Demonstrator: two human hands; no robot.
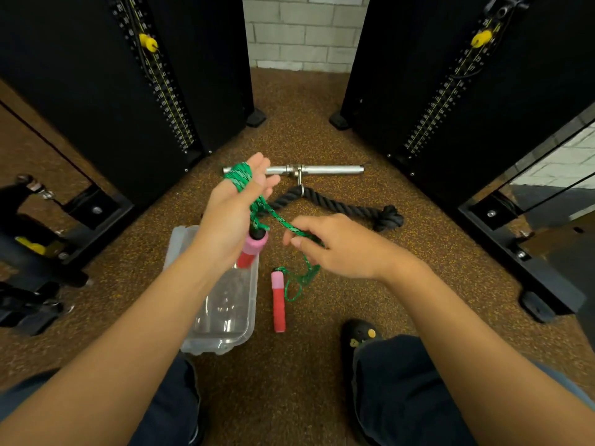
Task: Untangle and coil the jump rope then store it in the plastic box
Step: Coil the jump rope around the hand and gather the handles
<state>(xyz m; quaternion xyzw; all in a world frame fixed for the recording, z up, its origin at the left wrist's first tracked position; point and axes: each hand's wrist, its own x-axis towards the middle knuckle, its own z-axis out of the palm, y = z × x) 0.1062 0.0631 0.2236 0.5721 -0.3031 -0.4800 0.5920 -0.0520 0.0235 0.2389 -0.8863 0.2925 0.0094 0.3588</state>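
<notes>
The green jump rope (240,177) is wound in several turns around my left hand (235,214), which is raised above the clear plastic box (190,344). One pink-and-red handle (252,249) hangs under that palm. From there the rope runs right to my right hand (335,246), whose fingers pinch it. Below, the rope drops in loose loops (302,280) to the floor. The second pink-and-red handle (277,300) lies on the floor just right of the box.
A steel bar (322,169) with a thick black rope attachment (341,206) lies on the brown speckled floor beyond my hands. Black weight-stack towers (135,91) stand left and right. My black shoe (359,336) is at lower right.
</notes>
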